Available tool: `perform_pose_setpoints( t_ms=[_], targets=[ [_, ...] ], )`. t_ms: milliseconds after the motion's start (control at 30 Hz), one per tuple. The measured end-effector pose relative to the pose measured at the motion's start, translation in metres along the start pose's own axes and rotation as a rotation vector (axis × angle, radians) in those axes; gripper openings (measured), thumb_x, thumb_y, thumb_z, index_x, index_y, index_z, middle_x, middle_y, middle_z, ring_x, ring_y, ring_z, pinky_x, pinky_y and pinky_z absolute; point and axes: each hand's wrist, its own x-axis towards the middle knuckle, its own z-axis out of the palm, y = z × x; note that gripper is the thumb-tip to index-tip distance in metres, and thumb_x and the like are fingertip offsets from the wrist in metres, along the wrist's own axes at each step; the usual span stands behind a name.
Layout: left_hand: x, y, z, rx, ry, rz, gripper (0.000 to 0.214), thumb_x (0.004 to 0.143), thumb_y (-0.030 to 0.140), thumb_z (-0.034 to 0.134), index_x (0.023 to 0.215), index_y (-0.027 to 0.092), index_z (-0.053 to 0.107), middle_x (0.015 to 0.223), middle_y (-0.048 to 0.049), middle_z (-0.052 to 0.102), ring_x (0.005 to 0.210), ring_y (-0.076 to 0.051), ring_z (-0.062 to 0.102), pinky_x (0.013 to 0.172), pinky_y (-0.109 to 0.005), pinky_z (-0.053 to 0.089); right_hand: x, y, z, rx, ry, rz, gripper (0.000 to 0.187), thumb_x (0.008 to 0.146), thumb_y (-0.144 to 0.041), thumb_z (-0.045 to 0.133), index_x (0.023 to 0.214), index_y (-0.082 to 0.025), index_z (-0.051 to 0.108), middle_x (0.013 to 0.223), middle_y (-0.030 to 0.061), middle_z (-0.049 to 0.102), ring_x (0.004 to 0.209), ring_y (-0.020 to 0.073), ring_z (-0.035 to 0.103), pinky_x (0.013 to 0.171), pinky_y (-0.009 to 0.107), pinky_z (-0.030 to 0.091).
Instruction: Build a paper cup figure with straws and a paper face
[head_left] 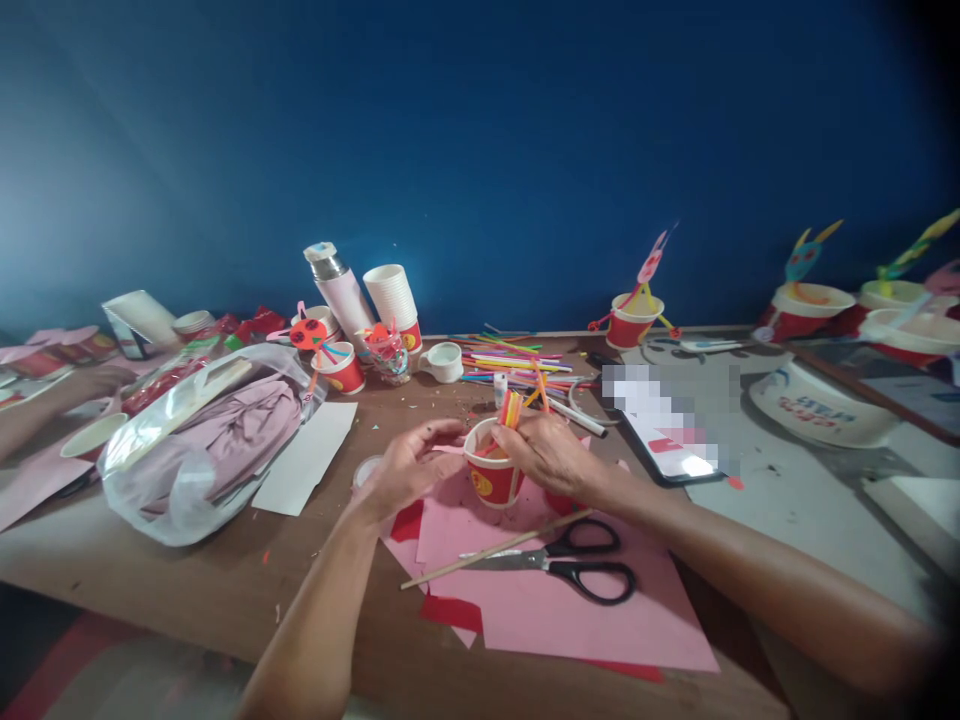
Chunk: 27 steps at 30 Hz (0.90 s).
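Observation:
A red-and-white paper cup (pixel 491 480) stands upright on pink paper (pixel 600 630). My left hand (pixel 416 465) curves against the cup's left side, thumb in front and fingertips at the rim. Over the right side of the rim, my right hand (pixel 551 455) has its fingers closed on a yellow-and-orange striped piece (pixel 512 408) that sticks up from the cup. An orange strip (pixel 541 385) rises behind that hand; its lower end is hidden. Black-handled scissors (pixel 555 560) and a thin wooden stick (pixel 487 550) lie on the pink paper just in front.
Colourful straws (pixel 510 360) and a tape roll (pixel 442 362) lie behind the cup. A plastic bag (pixel 202 440) sits left; a phone (pixel 667 430) lies right. Stacked cups (pixel 390 295), a flask (pixel 341 280) and decorated cups (pixel 634 320) stand along the blue wall. Another person's arm (pixel 52 410) reaches in far left.

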Motion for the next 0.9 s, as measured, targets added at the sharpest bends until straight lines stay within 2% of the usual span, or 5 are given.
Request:
perform_pose_setpoints(
  t_ms=[167,333,433,733,900],
  targets=[
    [0.001,-0.009,-0.011,0.124,0.002,-0.013,0.023,0.067,0.032,0.068,0.079,0.014,0.062,0.075,-0.0030,0.064,0.069,-0.014,0.058,0.065,-0.026,0.046,-0.001,-0.001,0.003,-0.105,0.027,-0.044,0.037,0.090,-0.026,0.030,0.076,-0.012,0.061,0.078,0.0066,0.060,0.065,0.0118,0.052,0.061,0.023,0.034],
    [0.002,-0.013,-0.006,0.112,-0.044,0.093,0.016,0.069,0.026,0.067,0.077,0.014,0.062,0.075,-0.0028,0.064,0.072,-0.014,0.058,0.069,-0.026,0.045,-0.001,0.000,0.007,-0.214,0.030,-0.142,0.037,0.091,-0.027,0.029,0.080,-0.012,0.062,0.079,0.0075,0.060,0.069,0.0134,0.053,0.062,0.024,0.034],
    [0.001,-0.011,-0.006,0.112,-0.050,0.117,0.013,0.071,0.026,0.065,0.075,0.013,0.061,0.077,-0.0043,0.064,0.075,-0.015,0.059,0.070,-0.027,0.045,-0.002,0.001,0.009,-0.256,0.041,-0.136,0.037,0.091,-0.028,0.029,0.077,-0.012,0.060,0.075,0.0065,0.059,0.063,0.0125,0.051,0.059,0.024,0.032],
    [-0.004,0.002,-0.011,-0.008,-0.167,0.009,0.013,0.072,0.022,0.062,0.071,0.014,0.053,0.092,-0.0088,0.065,0.082,-0.017,0.061,0.072,-0.029,0.047,-0.003,-0.001,0.003,-0.130,-0.003,-0.145,0.034,0.090,-0.031,0.034,0.087,-0.014,0.063,0.083,0.0056,0.059,0.074,0.0131,0.054,0.067,0.023,0.036],
    [0.001,-0.005,-0.011,0.116,-0.127,0.049,0.010,0.068,0.012,0.058,0.065,0.015,0.049,0.078,-0.0036,0.062,0.073,-0.013,0.058,0.068,-0.026,0.046,-0.003,-0.002,0.002,-0.106,0.013,-0.196,0.032,0.090,-0.032,0.036,0.082,-0.016,0.062,0.080,0.0031,0.057,0.074,0.0119,0.052,0.068,0.022,0.036]
  ],
)
